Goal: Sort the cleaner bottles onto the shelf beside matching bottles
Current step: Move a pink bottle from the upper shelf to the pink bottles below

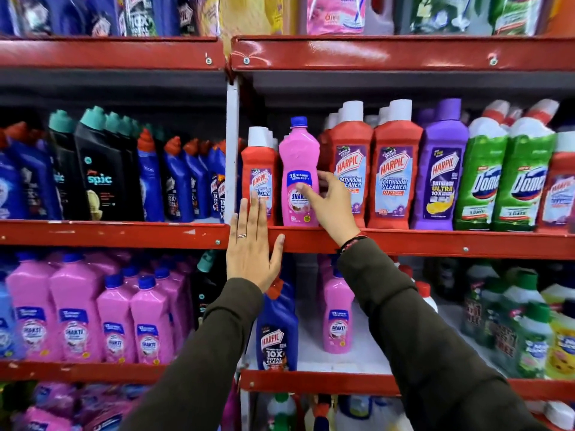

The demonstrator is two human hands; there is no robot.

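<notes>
A pink Shakti cleaner bottle [298,154] with a blue cap stands upright on the middle red shelf [435,242], between red Harpic bottles [259,169]. My right hand [333,206] holds its lower right side, thumb on the label and fingers behind the edge. My left hand [252,244] lies flat and open against the shelf's front edge, holding nothing. A row of matching pink Shakti bottles [74,306] fills the lower left shelf. One more pink Shakti bottle [337,315] stands on the lower right shelf beside a blue Harpic bottle [277,331].
Right of the pink bottle stand more red Harpic bottles [395,169], a purple Harpic bottle [441,169] and green Domex bottles [480,181]. Black Spic bottles [99,169] and blue bottles fill the middle left shelf. A white upright post [231,144] divides the two shelf bays.
</notes>
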